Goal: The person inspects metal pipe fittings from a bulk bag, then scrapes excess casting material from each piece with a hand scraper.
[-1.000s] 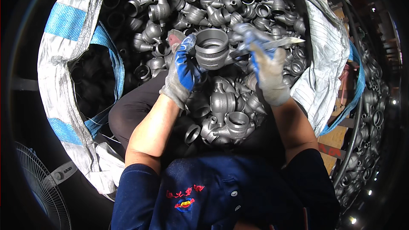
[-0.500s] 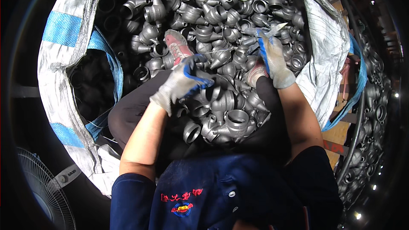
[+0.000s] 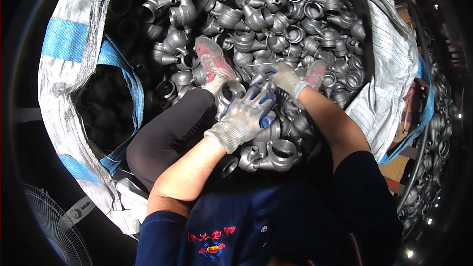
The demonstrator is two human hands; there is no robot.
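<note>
My left hand, in a grey glove with blue-coated fingers, reaches over a heap of dark grey metal pipe fittings. Its fingers are spread, with the thumb apart, and they rest on fittings beside a round-mouthed one. Just beyond it to the right, my right hand, gloved too, is bent down among the fittings with its fingers curled. Whatever lies in those fingers is hidden. A thin pale strand runs leftward from near the right hand. Close to my body lies a larger fitting with a wide round opening.
A white woven bulk bag with blue straps surrounds the heap. My pink-and-grey shoes stand among the fittings. A fan is at the lower left. More fittings are piled beyond the bag at the right.
My left hand has moved right and down onto the fittings. My right hand has come left and lower, closer to the left one; the pale pointed thing by it no longer shows.
</note>
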